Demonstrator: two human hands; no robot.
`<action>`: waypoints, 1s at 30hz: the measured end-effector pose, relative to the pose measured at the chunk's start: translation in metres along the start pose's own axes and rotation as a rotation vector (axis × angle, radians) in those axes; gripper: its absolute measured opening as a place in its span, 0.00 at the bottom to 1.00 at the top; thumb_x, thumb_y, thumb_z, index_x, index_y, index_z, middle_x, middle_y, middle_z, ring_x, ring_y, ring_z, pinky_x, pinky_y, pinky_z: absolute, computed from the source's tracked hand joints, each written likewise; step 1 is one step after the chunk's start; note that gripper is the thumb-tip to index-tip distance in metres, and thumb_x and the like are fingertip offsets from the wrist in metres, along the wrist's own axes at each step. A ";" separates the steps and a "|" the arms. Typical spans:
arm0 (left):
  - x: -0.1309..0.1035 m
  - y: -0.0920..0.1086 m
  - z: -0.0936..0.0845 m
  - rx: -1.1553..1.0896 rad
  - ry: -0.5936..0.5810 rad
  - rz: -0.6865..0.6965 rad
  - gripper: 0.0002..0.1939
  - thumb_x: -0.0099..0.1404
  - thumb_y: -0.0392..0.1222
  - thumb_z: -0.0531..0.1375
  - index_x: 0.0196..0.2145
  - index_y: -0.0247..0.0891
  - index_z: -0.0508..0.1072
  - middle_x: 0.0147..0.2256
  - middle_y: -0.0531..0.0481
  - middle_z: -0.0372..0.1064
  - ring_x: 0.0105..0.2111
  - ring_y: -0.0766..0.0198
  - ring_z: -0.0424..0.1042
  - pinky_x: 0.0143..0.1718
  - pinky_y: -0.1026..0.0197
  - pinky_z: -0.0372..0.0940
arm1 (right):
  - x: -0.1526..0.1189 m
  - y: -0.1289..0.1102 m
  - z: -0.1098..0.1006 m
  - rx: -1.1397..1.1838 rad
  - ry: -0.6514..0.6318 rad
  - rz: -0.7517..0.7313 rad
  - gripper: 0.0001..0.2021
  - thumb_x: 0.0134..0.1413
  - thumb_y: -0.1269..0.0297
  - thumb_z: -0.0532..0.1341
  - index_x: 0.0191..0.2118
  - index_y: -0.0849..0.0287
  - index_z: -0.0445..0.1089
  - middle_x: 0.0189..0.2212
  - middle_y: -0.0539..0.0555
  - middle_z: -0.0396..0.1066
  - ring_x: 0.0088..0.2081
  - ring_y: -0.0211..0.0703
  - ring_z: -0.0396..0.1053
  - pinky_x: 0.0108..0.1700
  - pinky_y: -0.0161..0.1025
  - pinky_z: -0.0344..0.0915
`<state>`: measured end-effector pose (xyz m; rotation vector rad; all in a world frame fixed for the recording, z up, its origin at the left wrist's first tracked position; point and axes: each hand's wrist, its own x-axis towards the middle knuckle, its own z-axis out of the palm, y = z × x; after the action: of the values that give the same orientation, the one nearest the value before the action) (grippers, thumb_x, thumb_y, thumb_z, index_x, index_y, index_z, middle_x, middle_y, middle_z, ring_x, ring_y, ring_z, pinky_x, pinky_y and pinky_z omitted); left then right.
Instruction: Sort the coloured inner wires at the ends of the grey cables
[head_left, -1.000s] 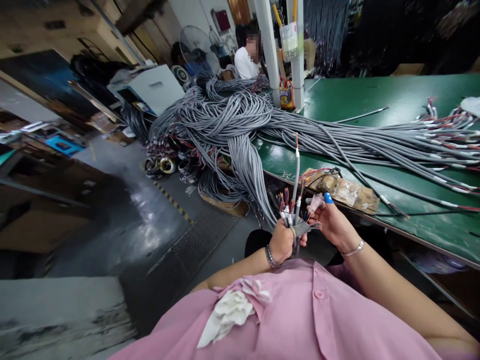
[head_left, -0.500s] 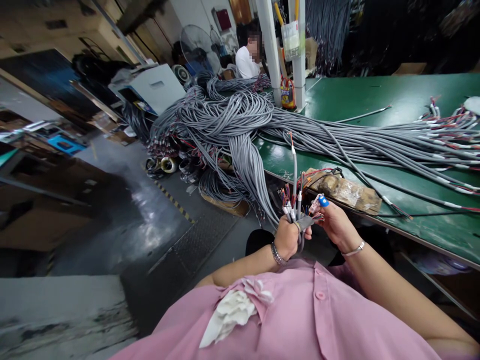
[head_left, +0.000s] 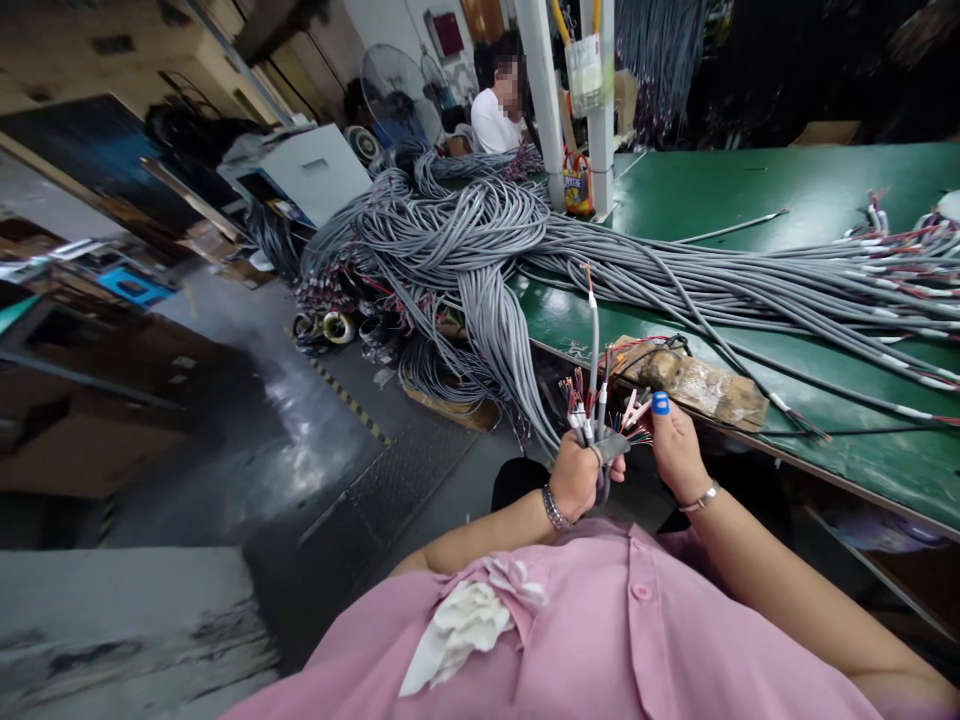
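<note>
My left hand (head_left: 574, 480) is closed round a bunch of grey cables (head_left: 595, 345) with stripped ends. White sleeves and thin coloured wires (head_left: 577, 388) point up from its grip, and one cable stands well above the others. A short grey cable end lies across the fist, its coloured wires (head_left: 640, 437) fanned to the right. My right hand (head_left: 679, 455), with a blue cover on the thumb, is closed just right of those wires. Beside the thumb tip is a small pink forked piece (head_left: 636, 410), perhaps a clip. Whether the fingers grip it is unclear.
Long grey cables (head_left: 720, 275) run along the green table (head_left: 750, 190), and a large coiled heap (head_left: 465, 230) hangs over its left end. A taped cardboard piece (head_left: 697, 385) lies at the near edge. A co-worker (head_left: 495, 120) sits beyond a white post (head_left: 540, 100).
My right hand has moved slightly right, away from the cable bunch, and the pink forked piece shows more clearly. My left hand keeps its hold in nearly the same place.
</note>
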<state>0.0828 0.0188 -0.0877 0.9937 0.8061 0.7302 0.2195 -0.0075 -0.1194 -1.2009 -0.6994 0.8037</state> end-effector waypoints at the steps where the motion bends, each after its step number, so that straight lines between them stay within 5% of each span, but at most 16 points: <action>1: 0.000 0.000 0.000 0.003 -0.002 -0.003 0.13 0.51 0.46 0.66 0.22 0.32 0.71 0.17 0.52 0.65 0.15 0.70 0.63 0.16 0.66 0.61 | 0.000 0.000 0.001 0.072 -0.052 0.053 0.24 0.53 0.39 0.55 0.25 0.57 0.70 0.23 0.52 0.69 0.26 0.41 0.62 0.31 0.38 0.60; 5: 0.001 -0.002 0.000 -0.001 0.000 0.000 0.13 0.51 0.46 0.65 0.22 0.32 0.70 0.16 0.52 0.65 0.15 0.69 0.63 0.16 0.66 0.60 | 0.005 -0.001 0.005 0.384 -0.151 0.303 0.25 0.48 0.38 0.59 0.27 0.60 0.72 0.23 0.53 0.70 0.25 0.40 0.64 0.29 0.38 0.62; 15: 0.001 -0.006 -0.003 0.017 0.034 -0.028 0.14 0.49 0.46 0.66 0.23 0.32 0.69 0.16 0.52 0.65 0.14 0.69 0.63 0.16 0.66 0.62 | 0.005 -0.001 0.007 0.524 -0.063 0.388 0.22 0.45 0.41 0.64 0.29 0.58 0.72 0.25 0.51 0.71 0.26 0.38 0.64 0.27 0.35 0.62; 19: -0.003 -0.005 -0.007 0.015 0.005 -0.002 0.15 0.50 0.47 0.66 0.23 0.32 0.70 0.16 0.52 0.66 0.14 0.70 0.63 0.15 0.67 0.61 | -0.001 -0.007 -0.004 0.505 -0.247 0.464 0.26 0.51 0.36 0.55 0.32 0.58 0.72 0.27 0.52 0.71 0.26 0.37 0.65 0.30 0.36 0.64; 23: -0.007 -0.008 -0.013 0.061 -0.021 -0.014 0.17 0.50 0.50 0.67 0.22 0.32 0.70 0.16 0.52 0.66 0.14 0.69 0.64 0.17 0.66 0.63 | -0.008 -0.014 -0.019 0.381 -0.456 0.533 0.19 0.50 0.45 0.63 0.34 0.58 0.72 0.31 0.52 0.73 0.31 0.38 0.70 0.34 0.36 0.65; 30: -0.007 -0.015 -0.018 0.196 -0.135 -0.045 0.15 0.52 0.47 0.66 0.23 0.31 0.71 0.18 0.49 0.68 0.17 0.66 0.68 0.20 0.63 0.66 | -0.018 -0.030 -0.015 0.158 -0.690 0.388 0.09 0.55 0.59 0.63 0.34 0.61 0.70 0.24 0.54 0.75 0.27 0.45 0.73 0.35 0.43 0.66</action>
<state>0.0665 0.0156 -0.1057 1.1846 0.7893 0.5464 0.2265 -0.0354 -0.0939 -0.9149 -0.9453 1.6082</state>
